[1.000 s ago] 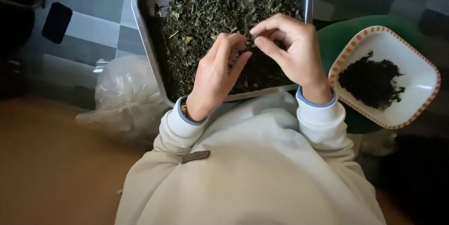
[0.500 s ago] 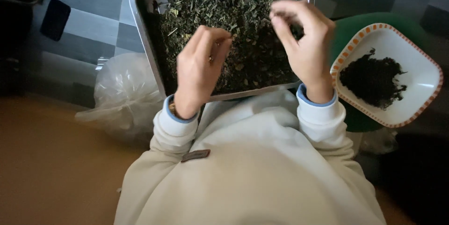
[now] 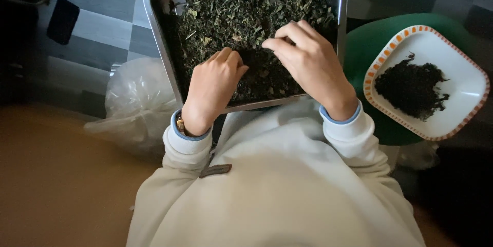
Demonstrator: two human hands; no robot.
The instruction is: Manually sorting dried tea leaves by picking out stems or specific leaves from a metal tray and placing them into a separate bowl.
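A metal tray rests on my lap, full of dried green leaves. My left hand lies palm down on the leaves near the tray's front edge, fingers curled into them. Beside it, my right hand hovers over the leaves with thumb and fingertips pinched together; whether a leaf is between them I cannot tell. Both sleeves are cream with pale blue cuffs.
To the right, a white square dish with an orange rim holds a dark pile of picked leaves and sits on a green stool. A clear plastic bag lies left of the tray. A dark phone rests on the checkered floor.
The hands were pinched together over the tray's middle, then spread apart. Now they have come closer again, the left hand pressed into the leaves and the right pinching just beside it.
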